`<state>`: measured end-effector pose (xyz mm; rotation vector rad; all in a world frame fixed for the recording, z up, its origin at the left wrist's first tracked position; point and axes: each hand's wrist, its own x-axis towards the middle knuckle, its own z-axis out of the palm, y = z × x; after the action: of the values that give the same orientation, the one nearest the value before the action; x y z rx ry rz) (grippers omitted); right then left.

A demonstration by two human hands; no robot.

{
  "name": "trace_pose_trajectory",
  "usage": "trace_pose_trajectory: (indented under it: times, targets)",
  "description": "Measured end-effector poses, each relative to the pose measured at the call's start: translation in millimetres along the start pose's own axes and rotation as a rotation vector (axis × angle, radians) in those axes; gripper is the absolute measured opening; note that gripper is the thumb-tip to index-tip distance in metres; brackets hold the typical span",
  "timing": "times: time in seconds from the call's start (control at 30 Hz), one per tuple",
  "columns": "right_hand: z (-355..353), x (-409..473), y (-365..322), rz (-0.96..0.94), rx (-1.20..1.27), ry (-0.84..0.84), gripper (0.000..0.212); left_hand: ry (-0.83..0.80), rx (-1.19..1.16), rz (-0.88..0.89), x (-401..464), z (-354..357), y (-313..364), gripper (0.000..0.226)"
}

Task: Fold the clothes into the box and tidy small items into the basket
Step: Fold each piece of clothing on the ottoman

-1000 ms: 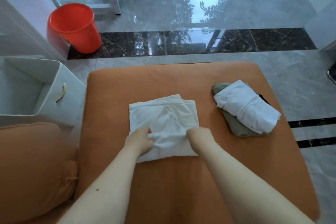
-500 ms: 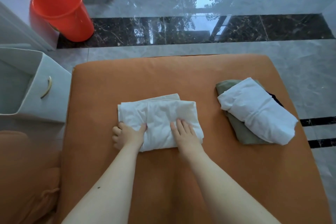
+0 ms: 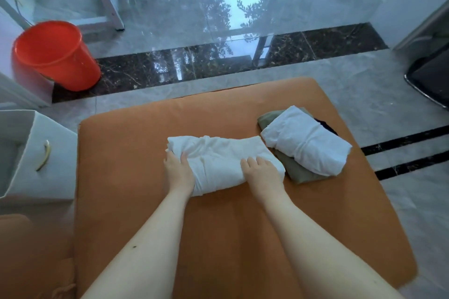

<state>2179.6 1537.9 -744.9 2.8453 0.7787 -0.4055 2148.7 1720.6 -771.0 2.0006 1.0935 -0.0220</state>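
Both hands rest on a folded white garment mid-cushion: left hand grips its left end, right hand presses flat. A folded pile waits near the right edge; the box off the left edge apparently holds nothing yet.

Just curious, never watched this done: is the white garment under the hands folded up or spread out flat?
Folded. The white garment lies as a thick compact bundle on the orange cushion, both hands on its near edge: left hand, right hand.
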Motion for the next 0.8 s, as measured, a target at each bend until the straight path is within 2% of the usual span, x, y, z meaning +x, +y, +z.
trace_pose_trajectory:
  times: [0.03,0.13,0.23,0.33,0.4,0.5,0.57,0.6,0.7,0.77,0.8]
  targets:
    - [-8,-5,10,0.053,-0.004,0.051,0.031,-0.013,-0.011,0.045,-3,4,13,0.048]
    - [-29,-22,51,0.126,0.104,0.008,0.045,-0.062,-0.009,0.178,-18,18,59,0.046]
    - [-53,-32,86,0.172,0.081,0.03,0.055,-0.066,-0.015,0.277,-24,28,103,0.036]
    - [-74,-42,123,0.266,0.082,0.086,0.059,-0.075,-0.053,0.376,-35,47,157,0.031]
    - [-82,-45,146,0.354,0.085,0.114,0.059,-0.052,-0.068,0.378,-44,64,191,0.031]
    - [-72,-43,171,0.384,0.123,0.026,0.053,0.002,-0.088,0.239,-56,103,214,0.048]
    - [-57,-44,178,0.3,0.14,-0.027,0.025,-0.02,-0.101,0.054,-65,128,204,0.074]
    - [-50,-43,184,0.294,0.187,0.012,0.02,-0.066,-0.098,-0.067,-70,142,194,0.089]
    - [-31,-32,216,0.398,0.374,0.181,0.029,-0.27,-0.211,-0.447,-84,179,173,0.122]
    - [-21,-11,244,0.503,0.552,0.274,0.027,-0.386,-0.407,-0.524,-90,205,168,0.122]
    - [-19,1,259,0.562,0.716,0.262,0.028,-0.424,-0.463,-0.536,-92,217,168,0.114]
